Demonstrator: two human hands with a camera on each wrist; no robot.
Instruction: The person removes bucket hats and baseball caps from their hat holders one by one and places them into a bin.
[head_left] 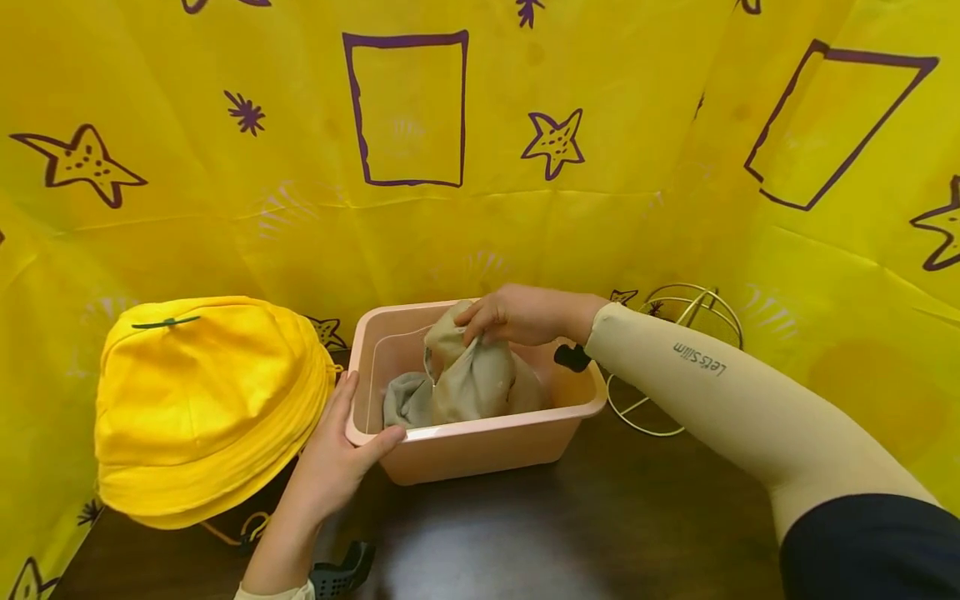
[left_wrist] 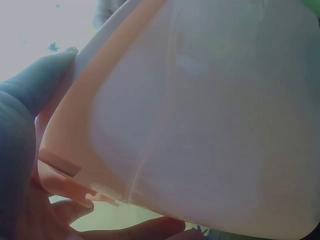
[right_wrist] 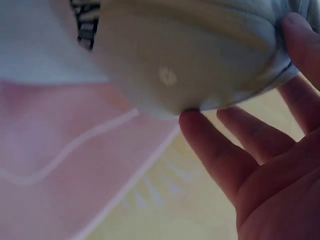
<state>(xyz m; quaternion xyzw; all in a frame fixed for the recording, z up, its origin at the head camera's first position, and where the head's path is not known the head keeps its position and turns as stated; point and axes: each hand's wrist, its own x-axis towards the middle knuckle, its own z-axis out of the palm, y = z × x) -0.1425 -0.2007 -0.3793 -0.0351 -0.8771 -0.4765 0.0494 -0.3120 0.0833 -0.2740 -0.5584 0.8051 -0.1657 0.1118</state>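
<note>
Left hand point(head_left: 330, 467) clamped on tub point(head_left: 480, 446) corner at 7 o'clock; right hand point(head_left: 517, 315) pinching beige cloth point(head_left: 472, 379) inside, yellow hat point(head_left: 202, 404) at 9.

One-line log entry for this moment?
left hand: holds pink tub rim | right hand: pinches beige cloth in tub | yellow hat: beside tub

Dark counter point(head_left: 600, 533) in front of the pink tub point(head_left: 480, 454) lies open. Yellow hat stack point(head_left: 202, 408) crowds the tub's left; wire frame point(head_left: 675, 333) stands close on its right.
</note>
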